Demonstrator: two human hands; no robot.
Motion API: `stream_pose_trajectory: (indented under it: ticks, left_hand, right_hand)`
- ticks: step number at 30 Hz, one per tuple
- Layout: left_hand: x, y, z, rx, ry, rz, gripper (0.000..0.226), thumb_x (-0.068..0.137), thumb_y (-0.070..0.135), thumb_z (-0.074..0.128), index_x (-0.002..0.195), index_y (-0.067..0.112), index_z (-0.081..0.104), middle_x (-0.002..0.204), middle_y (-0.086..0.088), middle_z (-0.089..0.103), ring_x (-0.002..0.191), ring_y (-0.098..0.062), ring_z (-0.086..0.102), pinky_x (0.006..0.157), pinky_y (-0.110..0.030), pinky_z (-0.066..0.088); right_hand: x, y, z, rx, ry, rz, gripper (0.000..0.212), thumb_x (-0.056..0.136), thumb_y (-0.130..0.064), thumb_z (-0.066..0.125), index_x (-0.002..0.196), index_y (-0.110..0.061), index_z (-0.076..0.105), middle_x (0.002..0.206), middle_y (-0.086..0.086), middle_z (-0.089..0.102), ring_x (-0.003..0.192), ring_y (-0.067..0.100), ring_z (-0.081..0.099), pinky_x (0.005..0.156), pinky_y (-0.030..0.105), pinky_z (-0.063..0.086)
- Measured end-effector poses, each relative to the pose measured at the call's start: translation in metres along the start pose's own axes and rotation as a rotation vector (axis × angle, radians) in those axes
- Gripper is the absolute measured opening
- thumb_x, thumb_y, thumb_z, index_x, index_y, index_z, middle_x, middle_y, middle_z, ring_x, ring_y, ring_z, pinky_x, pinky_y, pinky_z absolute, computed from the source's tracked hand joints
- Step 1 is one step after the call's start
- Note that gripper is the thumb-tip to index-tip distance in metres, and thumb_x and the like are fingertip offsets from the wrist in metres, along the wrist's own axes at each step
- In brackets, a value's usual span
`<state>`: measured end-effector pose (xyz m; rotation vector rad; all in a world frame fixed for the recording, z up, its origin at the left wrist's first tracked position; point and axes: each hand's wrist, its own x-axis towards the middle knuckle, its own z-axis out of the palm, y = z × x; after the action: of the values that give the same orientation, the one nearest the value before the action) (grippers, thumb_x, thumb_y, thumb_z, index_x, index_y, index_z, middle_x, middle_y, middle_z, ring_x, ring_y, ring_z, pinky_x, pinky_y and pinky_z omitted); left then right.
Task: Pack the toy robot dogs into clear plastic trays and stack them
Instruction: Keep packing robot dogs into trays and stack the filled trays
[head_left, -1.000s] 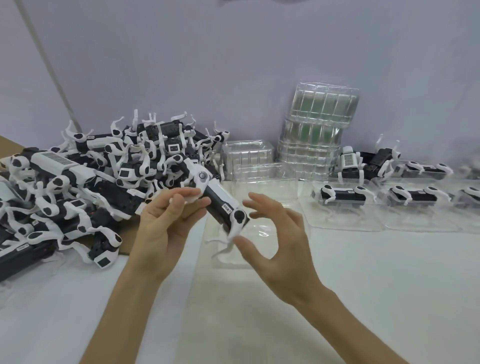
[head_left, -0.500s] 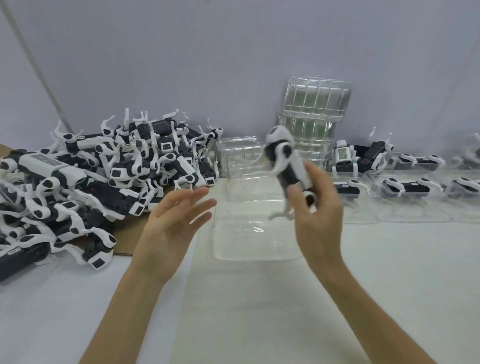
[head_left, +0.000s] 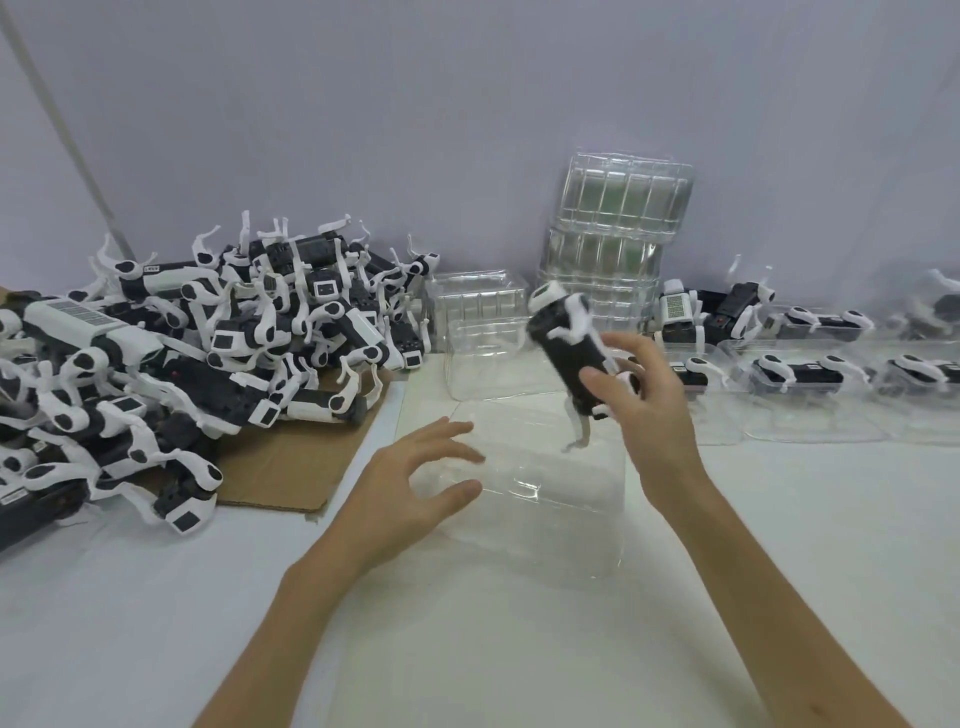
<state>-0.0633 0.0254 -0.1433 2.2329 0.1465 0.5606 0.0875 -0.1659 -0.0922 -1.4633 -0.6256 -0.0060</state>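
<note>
**Dog poised over an empty tray**

The pile (head_left: 208, 353) of unpacked black-and-white dogs lies heaped at the far left, partly on a sheet of cardboard (head_left: 291, 467). It is close to the left arm, probably so the next one can be picked up without leaning.

The left hand (head_left: 410, 488) hovers low over the surface (head_left: 156, 623) at the left edge of the tray (head_left: 561, 499). Its fingers are spread and loosely bent, holding nothing. I cannot tell whether the thumb touches the plastic. It looks placed to steady the tray, which is light and could slide under a push.

The tray lies flat straight ahead, cavity up and with nothing in it, so it is the likely target. Above its far right corner the dog (head_left: 569, 353) is in the air, tilted with one white end up and its black side facing the camera. One white leg dangles toward the tray.

The right hand (head_left: 654, 410) grips the dog round the lower body, thumb on the black side and fingers behind. That hold leaves the legs free to line up with the moulding. I judge the step to be orienting the dog before seating it.

Behind, against the wall, a stack (head_left: 618, 234) of spare trays stands nested, handy for the next rounds. To the right, packed trays (head_left: 800, 379) sit side by side on the surface, each with a dog inside, apparently not yet stacked.
</note>
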Motion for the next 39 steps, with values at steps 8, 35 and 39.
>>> stream_pose_trajectory:
  ticks: [8, 35, 39]
  left_hand:
    - [0.001, 0.002, 0.001, -0.101, 0.016, -0.072, 0.085, 0.069, 0.057, 0.073, 0.143, 0.046, 0.032, 0.130, 0.030, 0.058, 0.129, 0.008, 0.046, 0.101, -0.021, 0.041]
    - [0.002, 0.000, 0.007, -0.046, -0.039, -0.010, 0.038, 0.086, 0.041, 0.072, 0.122, 0.047, 0.062, 0.140, 0.038, 0.047, 0.137, 0.013, 0.034, 0.114, -0.033, 0.034]
    - [0.003, 0.001, 0.009, -0.055, 0.028, -0.023, 0.037, 0.086, 0.051, 0.060, 0.123, 0.045, 0.061, 0.134, 0.035, 0.053, 0.132, 0.006, 0.044, 0.108, -0.032, 0.041]
  right_hand:
    - [-0.008, 0.008, 0.007, -0.349, -0.160, -0.113, 0.038, 0.081, -0.015, 0.077, 0.111, -0.037, 0.069, 0.103, -0.024, 0.066, 0.097, -0.002, 0.060, 0.079, 0.011, 0.043]
    - [0.002, 0.024, -0.005, -0.737, -0.387, -0.011, 0.032, 0.085, -0.019, 0.072, 0.114, -0.033, 0.073, 0.113, -0.019, 0.068, 0.108, 0.004, 0.055, 0.080, 0.005, 0.035]
    - [0.000, 0.025, -0.004, -0.643, -0.223, -0.098, 0.022, 0.090, -0.030, 0.070, 0.112, -0.032, 0.072, 0.108, -0.018, 0.062, 0.098, 0.002, 0.054, 0.084, 0.009, 0.036]
